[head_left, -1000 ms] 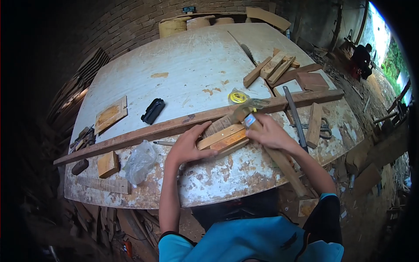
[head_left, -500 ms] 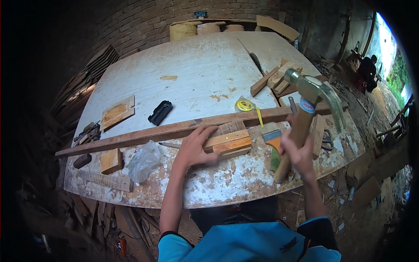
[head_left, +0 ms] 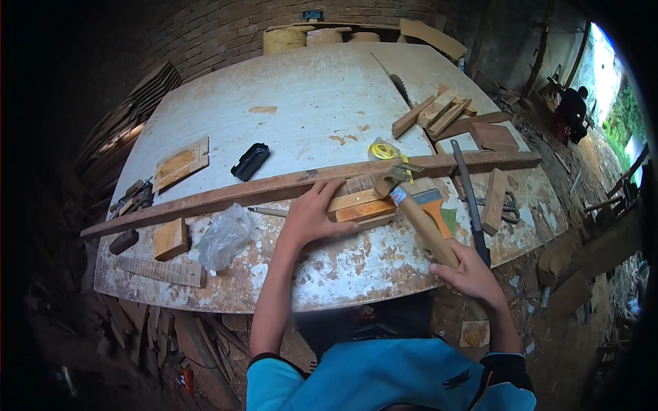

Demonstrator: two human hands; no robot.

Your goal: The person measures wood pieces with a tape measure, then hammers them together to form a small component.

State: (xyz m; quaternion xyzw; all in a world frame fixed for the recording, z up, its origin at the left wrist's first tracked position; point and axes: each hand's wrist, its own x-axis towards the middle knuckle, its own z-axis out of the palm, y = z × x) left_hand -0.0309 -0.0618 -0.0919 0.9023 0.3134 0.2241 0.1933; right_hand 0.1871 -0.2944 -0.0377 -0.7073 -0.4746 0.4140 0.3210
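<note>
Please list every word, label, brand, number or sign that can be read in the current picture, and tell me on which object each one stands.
No text can be read with certainty.
Label on the hammer: too small and blurred to read.
Yellow tape measure: any numbers are too small to read.
Dark mark on the blue shirt: no letters can be made out.

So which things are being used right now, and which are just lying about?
In use:
hammer, in the right hand
wood pieces, held by the left hand

Seem just lying about:
yellow tape measure
plastic bag
black case
</note>
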